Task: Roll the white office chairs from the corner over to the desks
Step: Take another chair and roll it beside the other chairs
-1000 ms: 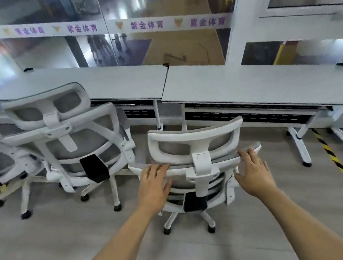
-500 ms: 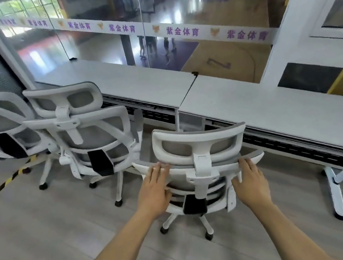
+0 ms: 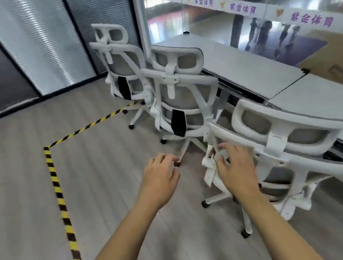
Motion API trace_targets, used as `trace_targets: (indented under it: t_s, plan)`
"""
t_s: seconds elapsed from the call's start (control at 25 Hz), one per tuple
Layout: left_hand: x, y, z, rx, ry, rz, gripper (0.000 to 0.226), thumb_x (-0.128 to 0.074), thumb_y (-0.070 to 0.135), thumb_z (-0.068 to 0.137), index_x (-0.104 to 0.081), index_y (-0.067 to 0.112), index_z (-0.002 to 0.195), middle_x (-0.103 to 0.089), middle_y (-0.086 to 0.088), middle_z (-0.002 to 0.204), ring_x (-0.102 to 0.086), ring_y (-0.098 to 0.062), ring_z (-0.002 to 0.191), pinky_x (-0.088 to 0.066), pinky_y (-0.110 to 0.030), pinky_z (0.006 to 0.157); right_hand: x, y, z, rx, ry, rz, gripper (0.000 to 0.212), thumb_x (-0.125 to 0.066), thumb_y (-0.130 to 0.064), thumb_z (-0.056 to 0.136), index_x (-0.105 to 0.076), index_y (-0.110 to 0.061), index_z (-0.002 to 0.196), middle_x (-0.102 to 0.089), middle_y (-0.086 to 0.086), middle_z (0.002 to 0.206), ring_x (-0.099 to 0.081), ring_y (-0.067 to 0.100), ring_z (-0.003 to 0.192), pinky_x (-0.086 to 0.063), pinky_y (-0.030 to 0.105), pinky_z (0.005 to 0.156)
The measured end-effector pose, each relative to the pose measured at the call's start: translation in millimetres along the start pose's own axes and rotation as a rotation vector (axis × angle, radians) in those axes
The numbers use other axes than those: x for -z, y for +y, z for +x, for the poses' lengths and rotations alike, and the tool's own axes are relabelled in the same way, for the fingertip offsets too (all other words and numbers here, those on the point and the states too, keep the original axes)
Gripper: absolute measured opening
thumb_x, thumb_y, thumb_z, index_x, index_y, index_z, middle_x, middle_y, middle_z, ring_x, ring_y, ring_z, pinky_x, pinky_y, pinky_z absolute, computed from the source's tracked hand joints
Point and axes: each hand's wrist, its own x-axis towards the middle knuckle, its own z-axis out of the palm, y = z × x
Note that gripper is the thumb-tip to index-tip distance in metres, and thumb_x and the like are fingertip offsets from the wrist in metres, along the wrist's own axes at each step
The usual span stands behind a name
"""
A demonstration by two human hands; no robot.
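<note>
Your nearest white office chair with the grey net back (image 3: pixel 280 141) stands right beside the long pale grey bench (image 3: pixel 246 68), so that one looks about done. A second white chair (image 3: pixel 183 96) stands next to it, close to the bench too. A third white chair (image 3: pixel 122 63) is back in the corner by the dark glass wall, so I think that one is left to roll over. Your left hand (image 3: pixel 160 176) hangs loose over the grey wood floor (image 3: pixel 111 207) and holds nothing. Your right hand (image 3: pixel 234 164) has curled fingers at the side edge of the nearest chair, but the picture is blurry there, so I cannot tell if it grips the frame or only touches it. The seats are hidden behind the chair backs, and the bench is cut off at the right.
</note>
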Motion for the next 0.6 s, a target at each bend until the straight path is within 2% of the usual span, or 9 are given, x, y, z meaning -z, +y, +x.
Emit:
trace_targets:
  t_s: [0.2, 0.44, 0.6]
  plan:
    - [96.5, -94.0, -68.5, 0.189, 0.174, 0.019, 0.025, -0.048, 0.031, 0.100, -0.059, 0.029, 0.122, -0.058, 0.010, 0.124, -0.047, -0.014, 0.114, -0.039, -0.029, 0.097, -80.3, -139.7, -7.5, 0.224, -0.153, 0.151, 0.026, -0.062, -0.014, 0.088, -0.065, -0.018, 0.113, -0.065, 0.000, 0.110, -0.057, 0.021, 0.103, -0.046, 0.037, 0.091]
    - [232.2, -249.4, -159.8, 0.372, 0.327, 0.066, 0.025, -0.048, 0.030, 0.100, -0.060, 0.027, 0.121, -0.060, 0.011, 0.120, -0.049, -0.016, 0.115, -0.042, -0.034, 0.098, -204.8, -347.0, -45.8, 0.428, -0.286, 0.263, 0.027, -0.061, -0.013, 0.089, -0.063, -0.019, 0.115, -0.063, -0.002, 0.114, -0.056, 0.020, 0.102, -0.040, 0.031, 0.091]
    - [323.4, -350.3, -216.8, 0.480, 0.377, 0.099, 0.024, -0.048, 0.030, 0.100, -0.060, 0.028, 0.121, -0.061, 0.013, 0.121, -0.049, -0.016, 0.115, -0.039, -0.034, 0.101, -287.1, -487.0, -83.1, 0.491, -0.370, 0.345, 0.027, -0.058, -0.015, 0.091, -0.063, -0.021, 0.117, -0.063, -0.007, 0.114, -0.056, 0.015, 0.105, -0.044, 0.033, 0.094]
